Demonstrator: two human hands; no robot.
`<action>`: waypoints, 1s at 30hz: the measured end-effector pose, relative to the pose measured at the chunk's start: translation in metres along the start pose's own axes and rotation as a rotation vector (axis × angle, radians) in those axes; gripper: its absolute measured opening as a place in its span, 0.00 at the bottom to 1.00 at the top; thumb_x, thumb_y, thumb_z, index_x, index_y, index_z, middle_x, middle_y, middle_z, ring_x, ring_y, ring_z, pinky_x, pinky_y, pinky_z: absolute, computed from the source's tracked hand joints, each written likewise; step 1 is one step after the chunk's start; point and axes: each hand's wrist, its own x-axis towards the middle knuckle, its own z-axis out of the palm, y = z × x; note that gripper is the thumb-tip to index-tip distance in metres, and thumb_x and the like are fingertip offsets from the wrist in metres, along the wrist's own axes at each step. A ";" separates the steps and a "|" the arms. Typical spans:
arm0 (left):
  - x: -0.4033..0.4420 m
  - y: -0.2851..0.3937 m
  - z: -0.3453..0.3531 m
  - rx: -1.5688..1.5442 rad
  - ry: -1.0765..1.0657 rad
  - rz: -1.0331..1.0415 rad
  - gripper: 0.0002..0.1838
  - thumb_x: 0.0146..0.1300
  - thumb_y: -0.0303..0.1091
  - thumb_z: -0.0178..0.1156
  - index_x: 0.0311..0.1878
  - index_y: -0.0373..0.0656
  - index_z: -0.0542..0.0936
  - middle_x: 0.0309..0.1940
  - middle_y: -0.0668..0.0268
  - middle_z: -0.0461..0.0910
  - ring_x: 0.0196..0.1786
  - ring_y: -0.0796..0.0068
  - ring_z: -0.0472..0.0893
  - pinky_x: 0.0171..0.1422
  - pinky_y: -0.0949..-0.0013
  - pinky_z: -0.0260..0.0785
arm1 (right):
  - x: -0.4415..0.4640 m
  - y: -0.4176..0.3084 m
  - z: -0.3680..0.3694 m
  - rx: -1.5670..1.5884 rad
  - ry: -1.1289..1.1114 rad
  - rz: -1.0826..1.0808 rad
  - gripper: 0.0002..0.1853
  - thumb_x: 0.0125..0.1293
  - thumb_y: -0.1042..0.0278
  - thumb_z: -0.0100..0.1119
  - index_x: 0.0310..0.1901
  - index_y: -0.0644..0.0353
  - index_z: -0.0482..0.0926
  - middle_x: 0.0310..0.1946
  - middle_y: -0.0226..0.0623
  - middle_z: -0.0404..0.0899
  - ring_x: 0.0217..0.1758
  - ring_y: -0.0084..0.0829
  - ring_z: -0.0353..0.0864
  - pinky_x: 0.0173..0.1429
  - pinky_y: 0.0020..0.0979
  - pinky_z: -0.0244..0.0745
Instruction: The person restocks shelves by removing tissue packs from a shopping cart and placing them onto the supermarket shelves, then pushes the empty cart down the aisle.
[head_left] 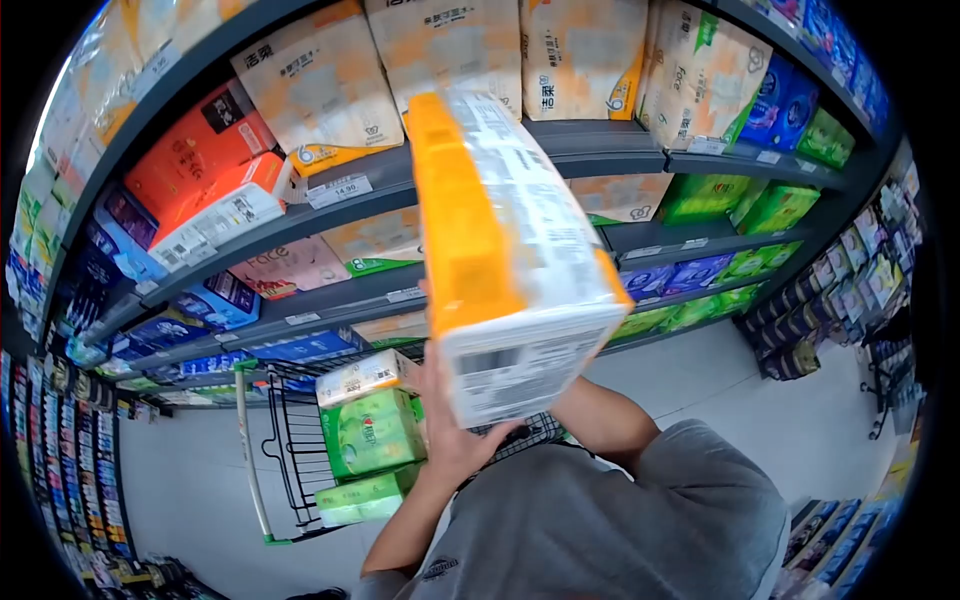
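A large orange and white pack of tissues [520, 220] in plastic wrap is held up in front of me, tilted, its barcode end towards me. My left hand [450, 430] grips its lower left side, with the thumb stretched out below. The right forearm reaches behind the pack's lower right corner; that hand's fingers are hidden. Below and left stands a shopping cart [283, 440] containing a green tissue pack [375, 432], a light green pack [365, 497] and a white and orange pack [365, 376].
A shelf [600, 140] ahead carries rows of tissue packs, among them a large beige pack [320, 80] and a tilted orange-red pack [205, 150]. A price tag [340, 190] sits on the shelf edge. Hanging goods [860, 260] line the right side.
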 end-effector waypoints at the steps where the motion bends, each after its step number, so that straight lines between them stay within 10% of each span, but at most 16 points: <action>1: 0.003 -0.006 0.004 -0.001 0.064 -0.015 0.44 0.45 0.35 0.72 0.64 0.31 0.62 0.64 0.45 0.59 0.65 0.48 0.62 0.67 0.55 0.56 | 0.004 -0.002 -0.017 -0.018 -0.046 -0.008 0.37 0.63 0.43 0.52 0.66 0.61 0.59 0.55 0.44 0.69 0.58 0.42 0.71 0.63 0.44 0.67; 16: 0.139 0.018 -0.043 -0.822 0.931 0.029 0.22 0.58 0.28 0.61 0.54 0.30 0.70 0.52 0.57 0.73 0.57 0.68 0.71 0.66 0.64 0.60 | 0.091 0.009 0.062 -0.669 -0.084 0.001 0.32 0.59 0.62 0.64 0.61 0.66 0.63 0.57 0.42 0.70 0.61 0.33 0.69 0.66 0.34 0.63; 25: 0.183 0.031 -0.057 -1.312 0.776 -0.096 0.23 0.60 0.42 0.57 0.54 0.36 0.70 0.51 0.58 0.74 0.56 0.65 0.72 0.64 0.59 0.62 | 0.015 -0.104 0.038 -0.626 -0.024 -0.278 0.25 0.62 0.60 0.59 0.59 0.61 0.68 0.57 0.42 0.70 0.61 0.31 0.68 0.66 0.38 0.59; 30: 0.197 0.041 -0.052 -1.331 0.787 -0.026 0.25 0.59 0.44 0.56 0.56 0.38 0.69 0.54 0.58 0.72 0.58 0.62 0.71 0.64 0.56 0.63 | -0.055 -0.168 0.126 -1.583 0.079 -0.862 0.67 0.37 0.51 0.78 0.72 0.58 0.38 0.69 0.57 0.48 0.73 0.49 0.49 0.73 0.46 0.45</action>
